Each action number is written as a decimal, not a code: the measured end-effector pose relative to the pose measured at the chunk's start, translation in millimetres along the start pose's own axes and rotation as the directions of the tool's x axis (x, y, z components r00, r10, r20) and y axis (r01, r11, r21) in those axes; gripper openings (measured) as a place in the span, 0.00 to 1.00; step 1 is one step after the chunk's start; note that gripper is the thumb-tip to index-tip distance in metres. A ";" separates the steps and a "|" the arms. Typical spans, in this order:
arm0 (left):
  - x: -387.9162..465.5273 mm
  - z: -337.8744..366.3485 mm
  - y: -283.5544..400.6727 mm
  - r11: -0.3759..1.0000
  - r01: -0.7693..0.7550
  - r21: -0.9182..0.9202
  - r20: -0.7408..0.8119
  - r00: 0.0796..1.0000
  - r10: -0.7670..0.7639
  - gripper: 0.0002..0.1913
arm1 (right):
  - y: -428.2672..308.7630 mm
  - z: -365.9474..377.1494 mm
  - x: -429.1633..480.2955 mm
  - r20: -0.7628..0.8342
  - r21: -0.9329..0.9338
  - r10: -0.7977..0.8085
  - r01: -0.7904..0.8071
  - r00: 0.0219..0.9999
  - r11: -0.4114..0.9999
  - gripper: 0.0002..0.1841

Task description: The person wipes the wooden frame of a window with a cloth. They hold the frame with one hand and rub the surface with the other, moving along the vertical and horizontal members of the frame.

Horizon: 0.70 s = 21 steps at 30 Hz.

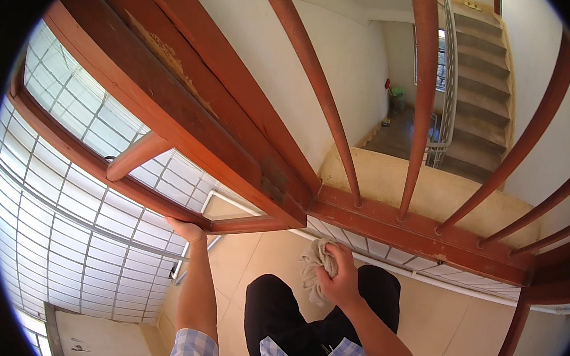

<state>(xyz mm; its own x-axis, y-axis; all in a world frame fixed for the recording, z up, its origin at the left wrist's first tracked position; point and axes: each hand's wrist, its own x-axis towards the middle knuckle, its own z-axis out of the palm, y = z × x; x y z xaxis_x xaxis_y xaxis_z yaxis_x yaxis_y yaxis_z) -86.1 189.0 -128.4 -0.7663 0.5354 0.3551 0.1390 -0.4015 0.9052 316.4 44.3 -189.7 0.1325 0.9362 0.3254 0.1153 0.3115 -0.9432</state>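
Note:
My left hand (186, 229) is at the lower outer corner of an open, red-painted wooden window sash (241, 225), its palm against the frame; the fingers are partly hidden behind it. Glass panes (177, 177) sit in the sash, divided by a short crossbar. My right hand (341, 278) grips a crumpled, greyish cloth (317, 271) above my knees, a little below the sash's hinge-side corner and apart from it.
Red window bars (419, 103) rise from the red sill (421, 234), with a stairwell and concrete stairs (477, 98) beyond. White tiled wall (80, 227) is at left. A white pipe (388, 264) runs below the sill. Another red frame (510, 341) stands at right.

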 end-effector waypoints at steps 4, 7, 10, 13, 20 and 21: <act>2.2 12.6 -2.8 0.999 -0.005 0.044 -0.005 1.000 0.006 0.34 | -6.7 -2.7 21.4 -0.053 0.031 -0.074 0.076 0.996 0.997 0.27; 8.9 22.2 -6.0 0.999 -0.006 0.043 -0.007 1.000 0.006 0.34 | -4.9 6.7 39.9 -0.115 0.078 -0.182 0.191 0.977 0.978 0.28; 14.1 32.8 -8.3 0.999 0.030 -0.013 0.027 0.999 -0.030 0.33 | -12.2 28.5 50.0 -0.082 -0.009 -0.177 0.177 0.981 0.984 0.32; 17.9 41.8 -7.8 1.000 0.027 -0.001 0.064 0.998 -0.027 0.33 | -24.4 52.5 53.2 -0.115 -0.100 -0.055 0.044 0.992 0.994 0.37; 22.0 62.8 -10.1 0.998 0.033 -0.045 0.071 0.997 -0.030 0.32 | -21.2 43.5 67.3 -0.067 -0.323 -0.053 0.029 0.996 0.946 0.38; 22.0 65.6 -11.2 1.000 0.007 -0.024 0.061 0.998 -0.006 0.31 | -21.9 39.4 66.9 -0.030 -0.360 -0.039 0.025 0.999 0.933 0.38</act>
<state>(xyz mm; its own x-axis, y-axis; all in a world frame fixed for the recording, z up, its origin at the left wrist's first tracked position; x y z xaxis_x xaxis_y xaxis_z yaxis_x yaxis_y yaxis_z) -63.4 254.0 -115.4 -0.7274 0.5821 0.3634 0.1180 -0.4157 0.9018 283.9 106.5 -149.9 0.1577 0.9181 0.3636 0.4652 0.2557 -0.8475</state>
